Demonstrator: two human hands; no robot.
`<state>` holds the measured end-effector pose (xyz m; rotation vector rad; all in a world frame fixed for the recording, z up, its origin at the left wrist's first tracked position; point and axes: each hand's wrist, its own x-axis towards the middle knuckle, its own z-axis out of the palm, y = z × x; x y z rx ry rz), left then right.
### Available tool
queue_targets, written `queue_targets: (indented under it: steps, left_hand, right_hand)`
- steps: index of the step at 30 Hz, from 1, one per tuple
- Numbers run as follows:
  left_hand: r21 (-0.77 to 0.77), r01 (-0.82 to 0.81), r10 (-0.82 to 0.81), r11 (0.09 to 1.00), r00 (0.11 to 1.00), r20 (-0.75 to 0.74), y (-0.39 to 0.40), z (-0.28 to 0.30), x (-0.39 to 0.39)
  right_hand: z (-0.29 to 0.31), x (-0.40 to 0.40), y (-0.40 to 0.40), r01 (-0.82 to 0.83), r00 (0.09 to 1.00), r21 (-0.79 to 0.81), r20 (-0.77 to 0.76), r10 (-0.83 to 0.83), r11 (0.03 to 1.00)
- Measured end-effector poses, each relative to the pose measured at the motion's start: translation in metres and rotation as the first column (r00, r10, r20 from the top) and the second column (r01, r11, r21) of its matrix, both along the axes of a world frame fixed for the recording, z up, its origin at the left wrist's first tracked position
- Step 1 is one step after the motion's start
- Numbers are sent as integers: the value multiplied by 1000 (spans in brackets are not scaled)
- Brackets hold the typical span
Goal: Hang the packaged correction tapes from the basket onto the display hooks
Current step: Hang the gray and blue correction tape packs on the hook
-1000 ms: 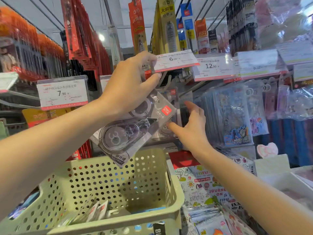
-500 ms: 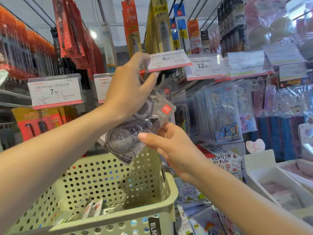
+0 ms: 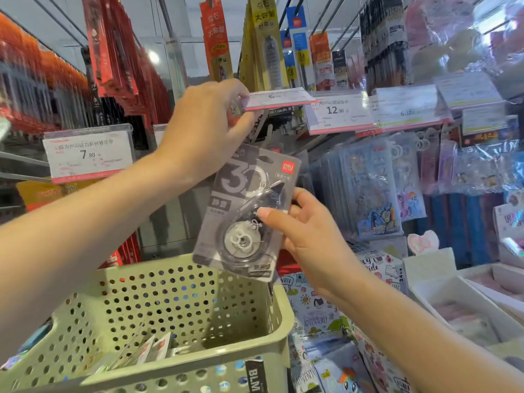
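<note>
1. Two hands now share the work: the right hand (image 3: 309,239), which half a second ago only reached in, pinches the correction tape package (image 3: 246,211) by its right edge.
2. Above it, the left hand (image 3: 204,129) lifts the price tag (image 3: 279,98), so the hook is probably ready for hanging.
3. Below both hands, the basket (image 3: 181,373) keeps more packages.

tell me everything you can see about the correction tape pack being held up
The correction tape pack is a flat grey printed card with a large pale "30", a small red logo square at its top right and a clear blister over a dark dispenser with a pale round reel. It hangs upright, slightly tilted, above the green perforated basket. The right hand grips its right edge, thumb on the blister; the left hand is at its top, lifting the price tag.
</note>
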<state>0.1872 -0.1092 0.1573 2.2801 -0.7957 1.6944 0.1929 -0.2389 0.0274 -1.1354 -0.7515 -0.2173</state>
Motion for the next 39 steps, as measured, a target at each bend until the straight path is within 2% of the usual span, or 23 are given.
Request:
queue_targets:
  steps: [2, 7, 13, 20, 39]
  left_hand:
    - [54, -43, 40, 998, 998, 54, 2, 6, 1]
    - [162, -51, 23, 985, 986, 167, 3, 10, -3]
    - [242, -43, -7, 969, 979, 202, 3, 12, -5]
    - [280, -57, -4, 958, 977, 213, 5, 12, -8]
    - [290, -42, -28, 956, 971, 236, 7, 5, -4]
  right_hand:
    - [3, 3, -7, 20, 1000, 37, 13, -21, 999]
    - [12, 8, -19, 49, 997, 78, 57, -54, 996]
    - [25, 16, -20, 73, 990, 81, 112, -82, 994]
    - [32, 21, -16, 65, 988, 72, 139, -74, 995]
    - [25, 46, -18, 140, 990, 59, 24, -142, 988]
